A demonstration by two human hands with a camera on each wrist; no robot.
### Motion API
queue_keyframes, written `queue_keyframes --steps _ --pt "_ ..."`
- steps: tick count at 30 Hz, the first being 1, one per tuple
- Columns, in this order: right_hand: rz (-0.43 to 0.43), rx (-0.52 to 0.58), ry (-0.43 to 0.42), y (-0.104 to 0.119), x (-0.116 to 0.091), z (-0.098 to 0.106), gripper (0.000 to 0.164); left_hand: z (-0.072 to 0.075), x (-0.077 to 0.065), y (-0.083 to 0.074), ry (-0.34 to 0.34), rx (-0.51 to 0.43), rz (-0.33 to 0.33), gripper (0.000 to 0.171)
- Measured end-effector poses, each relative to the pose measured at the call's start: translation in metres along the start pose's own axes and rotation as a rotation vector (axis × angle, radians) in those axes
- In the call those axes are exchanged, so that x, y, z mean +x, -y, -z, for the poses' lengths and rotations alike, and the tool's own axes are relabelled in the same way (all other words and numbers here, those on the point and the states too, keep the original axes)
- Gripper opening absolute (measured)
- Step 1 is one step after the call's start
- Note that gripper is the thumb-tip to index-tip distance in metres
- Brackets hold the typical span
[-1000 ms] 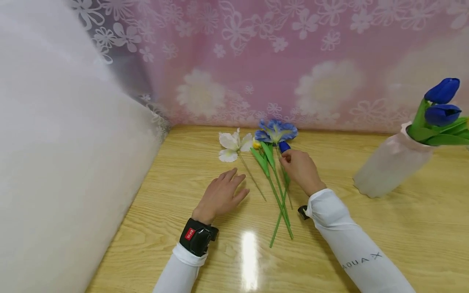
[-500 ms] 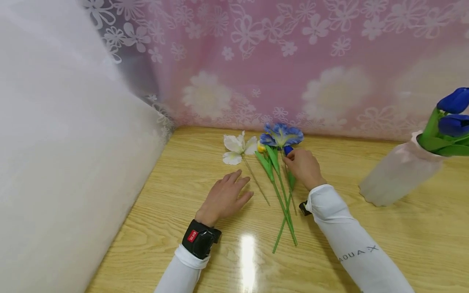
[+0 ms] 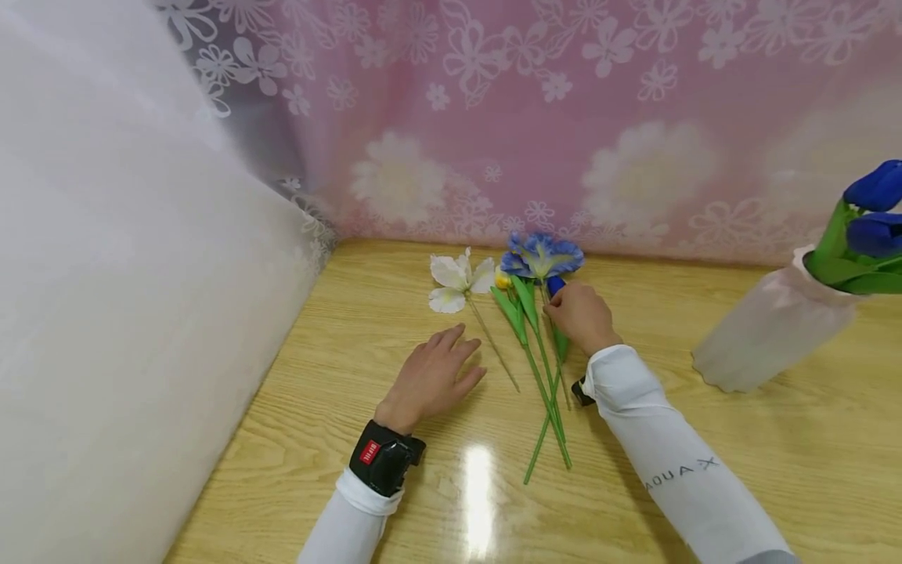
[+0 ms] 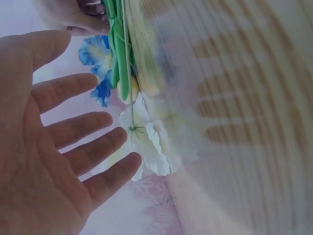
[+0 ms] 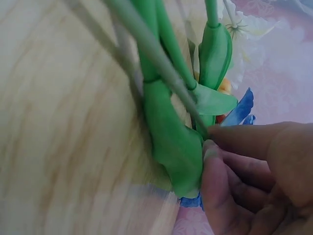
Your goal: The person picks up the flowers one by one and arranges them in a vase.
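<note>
In the head view my right hand (image 3: 583,317) pinches the thin stem (image 5: 173,88) of a blue artificial iris (image 3: 541,257) between thumb and forefinger, just below its bloom. Under and beside that stem lie green-stemmed tulips: a yellow bud (image 3: 502,280) shows left of the iris, a dark blue bud (image 3: 556,284) right by my fingers. Their stems cross lower down on the wooden table. Farther left rests a white iris (image 3: 458,282), its stem slanting toward me. My left hand (image 3: 433,376) hovers near this stem, fingers spread and holding nothing; its bare palm faces the left wrist view.
A ribbed pale pink vase (image 3: 775,321) with blue tulips (image 3: 874,235) stands at the right on the table (image 3: 317,392). Pink floral cloth (image 3: 493,141) hangs behind the table's back edge, and a white sheet (image 3: 127,274) borders its left side.
The head view has shifted slightly, so the vase sits farther right in it. Both hands keep nearly the same place over the flowers, the right still pinching the iris stem.
</note>
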State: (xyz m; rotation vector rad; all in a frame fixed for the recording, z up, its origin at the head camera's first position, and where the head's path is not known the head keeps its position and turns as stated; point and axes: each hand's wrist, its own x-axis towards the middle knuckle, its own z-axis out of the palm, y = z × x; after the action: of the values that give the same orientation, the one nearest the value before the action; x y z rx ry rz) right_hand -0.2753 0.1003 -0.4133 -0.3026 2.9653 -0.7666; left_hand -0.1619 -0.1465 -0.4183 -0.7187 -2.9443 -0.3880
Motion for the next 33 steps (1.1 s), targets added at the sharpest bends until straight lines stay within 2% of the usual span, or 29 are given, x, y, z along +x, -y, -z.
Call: queue_keyframes --steps 7,15,24,29,33 --pt "0.018 0.058 -0.031 -0.006 -0.007 0.007 0.026 -0.001 0.001 -0.003 -0.001 -0.008 -0.019 0.045" --pt "-0.051 0.182 -0.061 -0.003 -0.017 0.023 0.028 0.002 0.004 -0.006 0.001 0.008 -0.028 0.045" --pt "-0.042 0.169 -0.110 0.004 -0.033 0.044 0.029 0.002 0.007 -0.011 0.003 -0.016 -0.032 0.044" --pt "-0.048 0.182 -0.125 0.006 -0.043 0.053 0.033 0.003 0.009 -0.015 -0.008 -0.023 -0.058 0.045" --pt "-0.019 0.169 -0.188 0.007 -0.049 0.061 0.034 0.005 0.011 -0.020 -0.034 -0.014 -0.080 0.045"
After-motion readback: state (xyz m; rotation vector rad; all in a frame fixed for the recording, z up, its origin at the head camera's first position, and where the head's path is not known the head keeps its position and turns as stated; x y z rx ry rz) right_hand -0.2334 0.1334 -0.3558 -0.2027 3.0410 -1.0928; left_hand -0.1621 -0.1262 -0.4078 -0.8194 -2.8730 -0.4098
